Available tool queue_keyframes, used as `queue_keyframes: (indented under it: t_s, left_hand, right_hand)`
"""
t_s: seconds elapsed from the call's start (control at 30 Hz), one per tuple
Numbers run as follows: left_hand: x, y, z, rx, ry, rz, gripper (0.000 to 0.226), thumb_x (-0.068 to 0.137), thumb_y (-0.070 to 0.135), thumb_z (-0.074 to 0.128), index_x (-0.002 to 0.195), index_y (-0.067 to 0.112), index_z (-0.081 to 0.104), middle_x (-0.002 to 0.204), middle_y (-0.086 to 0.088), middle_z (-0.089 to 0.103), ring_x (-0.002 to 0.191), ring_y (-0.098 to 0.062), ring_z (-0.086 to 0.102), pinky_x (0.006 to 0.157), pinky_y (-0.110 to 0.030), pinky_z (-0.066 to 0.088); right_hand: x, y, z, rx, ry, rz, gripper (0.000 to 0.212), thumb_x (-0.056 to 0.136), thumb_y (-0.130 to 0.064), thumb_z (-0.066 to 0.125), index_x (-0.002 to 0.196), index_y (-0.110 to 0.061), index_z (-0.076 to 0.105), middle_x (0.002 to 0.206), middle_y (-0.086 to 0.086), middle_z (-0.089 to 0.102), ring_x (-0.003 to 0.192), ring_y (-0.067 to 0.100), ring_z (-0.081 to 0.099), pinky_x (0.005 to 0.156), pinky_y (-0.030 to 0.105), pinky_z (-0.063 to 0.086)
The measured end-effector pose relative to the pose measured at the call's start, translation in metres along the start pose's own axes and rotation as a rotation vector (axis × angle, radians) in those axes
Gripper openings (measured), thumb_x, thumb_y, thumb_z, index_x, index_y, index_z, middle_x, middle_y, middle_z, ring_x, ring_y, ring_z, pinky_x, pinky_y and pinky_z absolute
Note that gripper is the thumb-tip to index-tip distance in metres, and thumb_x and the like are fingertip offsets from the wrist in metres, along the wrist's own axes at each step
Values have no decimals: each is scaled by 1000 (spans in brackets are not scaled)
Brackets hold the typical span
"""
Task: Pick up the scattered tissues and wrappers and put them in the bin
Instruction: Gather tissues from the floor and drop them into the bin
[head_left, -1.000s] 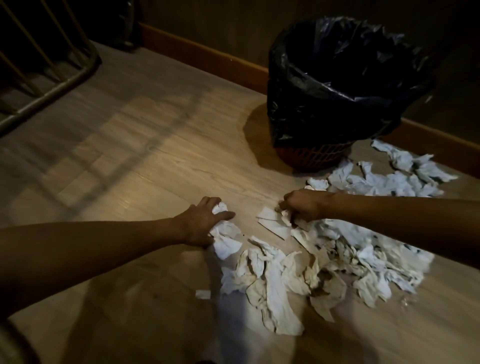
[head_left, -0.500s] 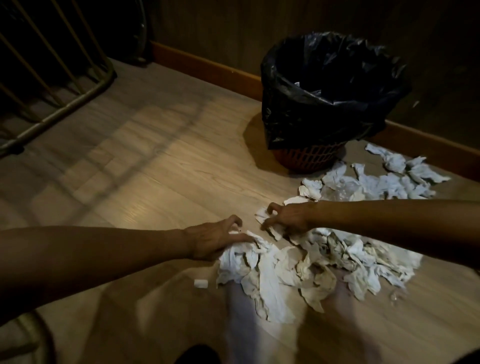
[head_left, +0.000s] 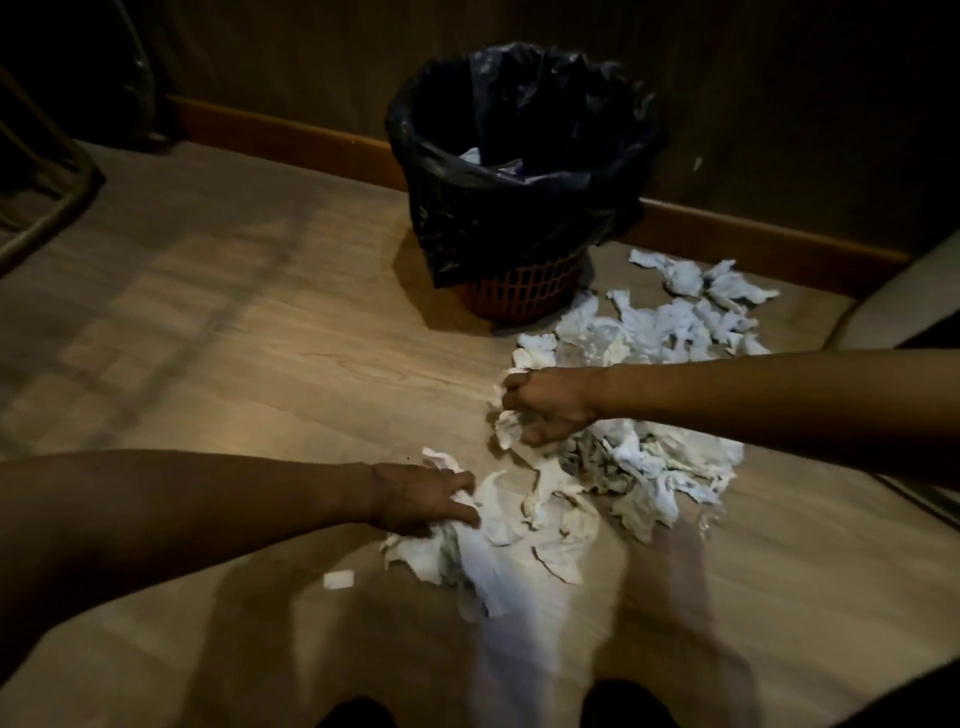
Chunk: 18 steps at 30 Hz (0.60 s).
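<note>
My left hand (head_left: 423, 499) is down on the near edge of the tissue pile (head_left: 597, 483), fingers curled, pinching a crumpled white wad against the wood floor (head_left: 234, 364). Closed on tissue, not a tight fist. My right hand (head_left: 548, 405) is at the far edge of the same pile, clenched, with white paper bunched out of the front and bottom of the fist. Both forearms are bare.

Pile: thin, creased, torn-looking sheets, off-white to pale grey, overlapping in a loose heap between my two hands and spreading right. Can't tell tissues from wrappers at this light. One small flat white scrap (head_left: 338, 579) lies alone on the floor, just near of the pile.

A second scatter (head_left: 685, 312) of crumpled pieces lies beyond my right arm, running up to the base of the bin (head_left: 519, 291).

Bin: round, red-brown plastic lattice, lined with a glossy, wrinkled black bag (head_left: 519, 208) draped over the rim and most of the way down the wall. Some pale paper shows inside. It stands by the wooden skirting board (head_left: 291, 137).

Metal rail (head_left: 52, 208) at far left, well apart. Nothing sits between my hands and the bin except the scatter.
</note>
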<state>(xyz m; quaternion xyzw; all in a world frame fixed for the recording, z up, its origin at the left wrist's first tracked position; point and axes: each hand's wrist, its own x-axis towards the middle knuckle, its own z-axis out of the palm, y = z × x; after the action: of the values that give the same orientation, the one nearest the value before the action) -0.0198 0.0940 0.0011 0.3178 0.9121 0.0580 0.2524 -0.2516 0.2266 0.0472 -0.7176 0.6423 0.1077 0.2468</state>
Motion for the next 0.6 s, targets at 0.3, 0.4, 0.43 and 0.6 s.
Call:
queue_keyframes:
  t_s: [0.3, 0.4, 0.43, 0.6]
  left_hand:
    - [-26, -2, -25, -260, -32, -338, 42, 87, 19, 68, 127, 13, 58, 126, -17, 51, 107, -38, 57, 91, -39, 48]
    - [-42, -5, -38, -279, -1, -419, 44, 87, 22, 69, 129, 13, 58, 126, -16, 53, 108, -37, 57, 89, -37, 48]
    - [-47, -6, -43, -261, 1, -449, 44, 88, 23, 69, 129, 14, 57, 126, -15, 53, 109, -36, 57, 88, -37, 47]
    - [-71, -19, -72, -228, 83, -581, 42, 87, 26, 70, 126, 17, 60, 117, -13, 57, 103, -32, 58, 81, -34, 45]
  right_hand:
    - [-27, -11, 53, -81, -172, -123, 60, 80, -40, 76, 130, -19, 52, 120, 10, 44, 94, 28, 55, 84, 34, 50]
    - [-22, -24, 49, -173, -212, -137, 43, 88, -26, 66, 129, -18, 57, 119, 13, 50, 97, 35, 59, 85, 41, 52]
    - [-19, -27, 43, -202, -246, -132, 39, 90, -23, 64, 127, -14, 60, 119, 15, 53, 98, 38, 60, 86, 40, 51]
    - [-4, -27, -6, -169, -116, -64, 29, 87, -26, 67, 107, -4, 67, 105, 19, 65, 95, 36, 61, 72, 31, 39]
